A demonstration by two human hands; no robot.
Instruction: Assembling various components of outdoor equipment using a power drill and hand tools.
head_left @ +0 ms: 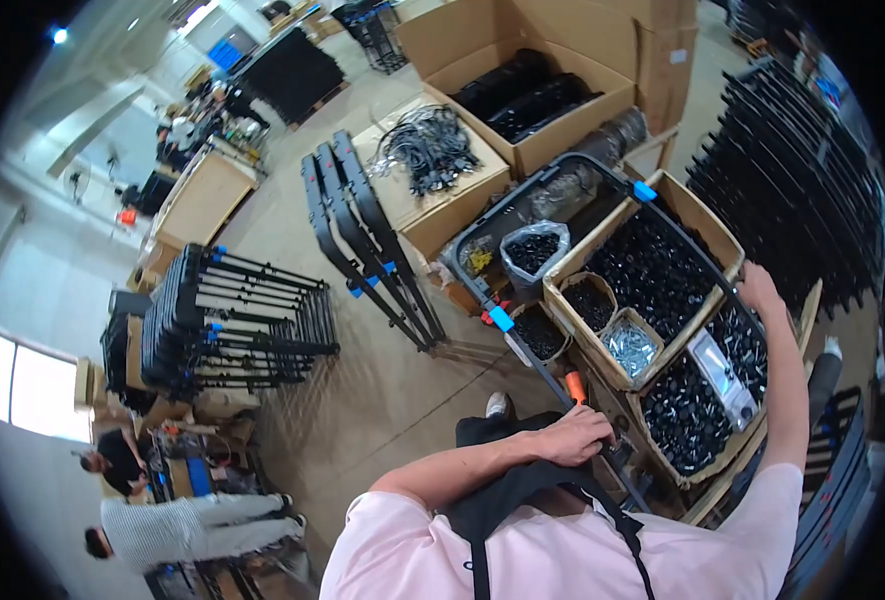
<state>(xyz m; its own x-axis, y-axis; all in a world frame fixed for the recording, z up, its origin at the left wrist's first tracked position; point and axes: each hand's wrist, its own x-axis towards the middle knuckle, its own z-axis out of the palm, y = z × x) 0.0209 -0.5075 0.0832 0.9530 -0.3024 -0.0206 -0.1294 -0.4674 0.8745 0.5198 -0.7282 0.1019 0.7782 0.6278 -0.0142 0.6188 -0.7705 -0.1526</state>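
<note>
A black U-shaped tubular frame (612, 175) slants in front of me, over the parts boxes. One blue sleeve (501, 318) wraps its left leg, and another blue sleeve (644, 191) its right leg. My left hand (574, 436) is closed round the left leg near my waist. An orange handle (575, 388) sticks up just beyond that hand; whether the fingers touch it I cannot tell. Out to the right, my right hand (759, 287) is closed on the right leg at the carton's edge. Below lie black plastic parts (652, 265) and a clear-lidded case (722, 378).
Small boxes hold silver screws (630, 343) and dark fittings. Three similar frames (367, 215) stand left of the boxes, with more frames (232, 320) stacked beyond. Cables (427, 150) lie on a carton. Tall black racks (792, 170) rise at right. Two people are at lower left.
</note>
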